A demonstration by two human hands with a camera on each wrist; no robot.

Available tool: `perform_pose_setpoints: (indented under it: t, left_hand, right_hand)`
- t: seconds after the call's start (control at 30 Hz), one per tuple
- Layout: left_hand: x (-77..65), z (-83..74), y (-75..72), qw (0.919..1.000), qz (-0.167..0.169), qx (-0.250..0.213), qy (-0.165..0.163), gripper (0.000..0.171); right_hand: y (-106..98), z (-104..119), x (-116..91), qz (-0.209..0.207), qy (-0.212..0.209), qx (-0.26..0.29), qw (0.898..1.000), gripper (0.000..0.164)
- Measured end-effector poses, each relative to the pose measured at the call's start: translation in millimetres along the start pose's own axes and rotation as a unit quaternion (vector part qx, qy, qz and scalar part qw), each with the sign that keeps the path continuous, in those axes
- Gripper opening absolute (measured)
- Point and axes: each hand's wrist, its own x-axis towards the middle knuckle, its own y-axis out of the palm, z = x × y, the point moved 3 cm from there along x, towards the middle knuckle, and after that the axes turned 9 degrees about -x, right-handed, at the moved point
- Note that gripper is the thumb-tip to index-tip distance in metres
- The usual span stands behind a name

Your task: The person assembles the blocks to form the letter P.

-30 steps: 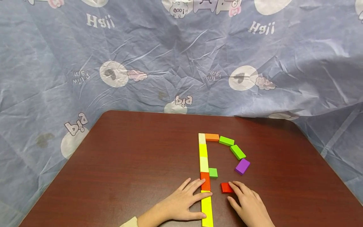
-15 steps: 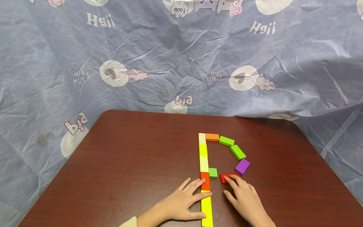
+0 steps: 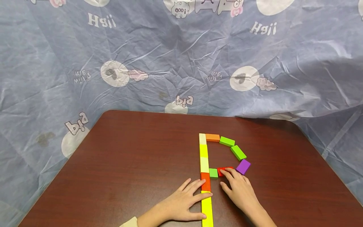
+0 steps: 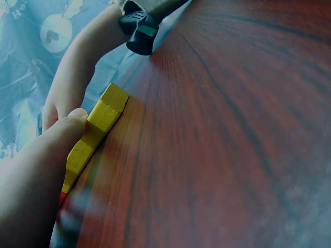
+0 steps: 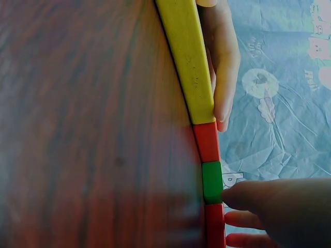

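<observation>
In the head view, my left hand (image 3: pixel 183 202) lies with spread fingers on a straight column of blocks, touching its red block (image 3: pixel 206 186) and the long yellow block (image 3: pixel 207 208). My right hand (image 3: pixel 241 190) has its fingertips on top of a loose red block (image 3: pixel 219 173), partly hidden under them, its thumb off to the near side. That block's left end meets a short green block (image 3: pixel 213 173) beside the column; a purple block (image 3: pixel 243 166) stands close past its right end. The right wrist view shows the green block (image 5: pixel 212 182) between two red ones.
Cream and yellow blocks (image 3: pixel 203 150) continue the column away from me. From its far end, an orange block (image 3: pixel 212 137) and two lime green blocks (image 3: pixel 238 152) curve round toward the purple one. A blue printed cloth (image 3: pixel 158 63) hangs behind the brown table (image 3: pixel 127 151).
My right hand has slid the loose red block away from me and slightly left, up against the short green block. My left hand has stayed in place on the column.
</observation>
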Motion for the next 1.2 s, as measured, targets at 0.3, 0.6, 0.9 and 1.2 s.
perform_pose_setpoints:
  t: [0.3,0.6,0.9,1.2]
  left_hand:
    - [-0.3,-0.5,0.8,0.9996,0.009,-0.024,-0.005,0.059]
    - [0.3,0.3,-1.4,0.9998,0.009,-0.017,-0.005,0.059]
    - [0.4,0.4,-1.3,0.9993,0.022,-0.028,-0.011,0.059]
    - [0.2,-0.3,-0.2,0.9992,0.021,-0.034,-0.010,0.059]
  right_hand:
    - [-7.1,-35.1,-1.7,0.003,0.048,0.039,0.998,0.040]
    - [-1.9,-60.3,-2.1,0.036,0.087,0.060,0.994,0.042]
    - [1.7,-56.4,2.4,0.033,0.066,0.076,0.994,0.042]
    - [2.6,-56.8,0.2,0.028,0.064,0.081,0.994,0.042]
